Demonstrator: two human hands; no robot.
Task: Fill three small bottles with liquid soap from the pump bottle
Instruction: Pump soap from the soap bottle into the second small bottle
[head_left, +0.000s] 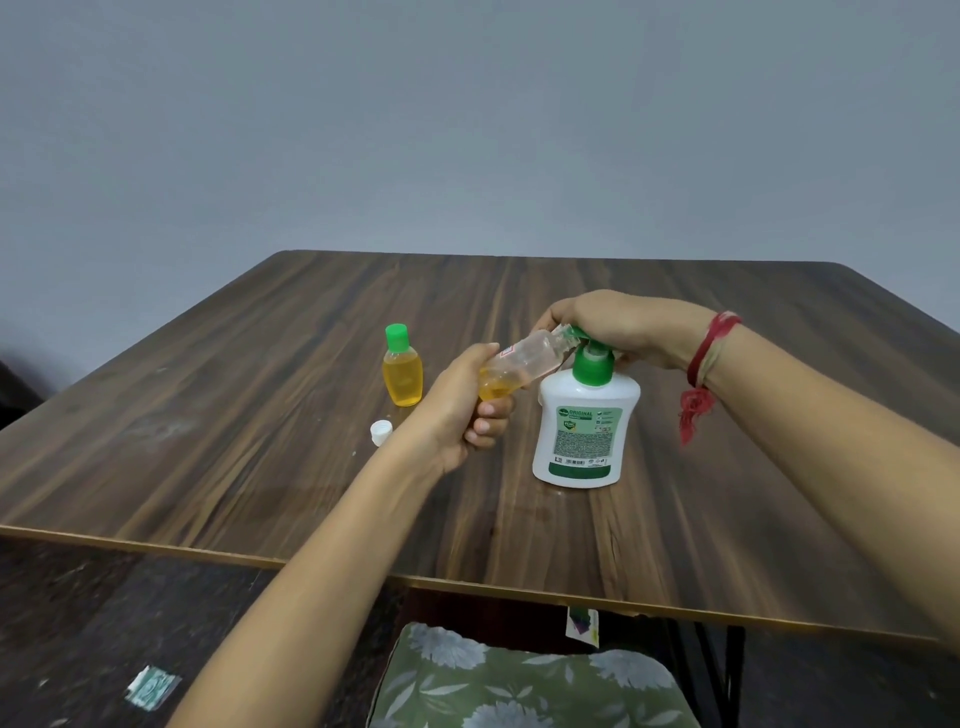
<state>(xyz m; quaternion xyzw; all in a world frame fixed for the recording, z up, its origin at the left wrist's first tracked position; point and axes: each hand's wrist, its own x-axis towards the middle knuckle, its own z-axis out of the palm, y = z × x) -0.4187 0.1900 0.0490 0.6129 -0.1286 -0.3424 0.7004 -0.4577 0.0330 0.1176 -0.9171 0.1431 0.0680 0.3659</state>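
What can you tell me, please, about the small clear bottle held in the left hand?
The small clear bottle looks like transparent plastic. It is uncapped and has a small red-printed label on its side. It is tilted, with its mouth raised toward the green spout of the pump bottle, beneath the right hand that covers the pump head. A little yellow-orange liquid pools at its lower end. The left hand grips that lower end and holds the bottle in the air.

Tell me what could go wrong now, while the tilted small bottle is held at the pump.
1. The clear small bottle is tilted at the nozzle of the pump bottle; if its narrow mouth slips off, soap may land on the table.
2. The left hand has its grip only near the bottle's base, so a hard press by the right hand could knock it aside.
3. The loose white cap could roll away.
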